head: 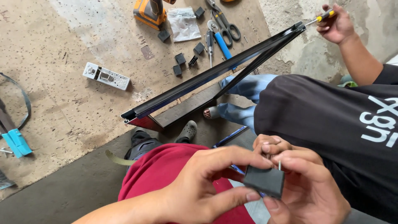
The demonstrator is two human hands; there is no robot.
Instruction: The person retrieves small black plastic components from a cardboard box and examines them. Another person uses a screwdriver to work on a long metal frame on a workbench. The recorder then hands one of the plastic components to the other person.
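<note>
**Small dark block and a screw held close over the lap**

Near the bottom of the view, the left hand point(195, 186) pinches a small dark grey block point(265, 181) between thumb and forefinger, its grip closed narrow on the block's left edge. The right hand point(309, 188) cups the block from the right and below, and its fingers hold a small screw point(279, 165) upright just above the block's top right corner.

A co-worker in a black shirt point(331, 120) sits just right of the hands and fills much of the right side. That person's hand point(338, 25), far right, holds a yellow-handled screwdriver point(321, 17) at the far end of a long black metal frame point(215, 74), which slants from near left to far right, between the hands and the tools beyond.

On the worn floor board point(62, 62) past the frame lie several more small dark blocks point(180, 59), a clear plastic bag point(183, 24) whose contents cannot be made out, blue-handled pliers point(224, 43), scissors point(226, 23) and an orange power drill point(150, 12). A white perforated metal plate point(106, 76) lies further left. At the far left edge sits a light blue clamp-like tool point(16, 142).
</note>
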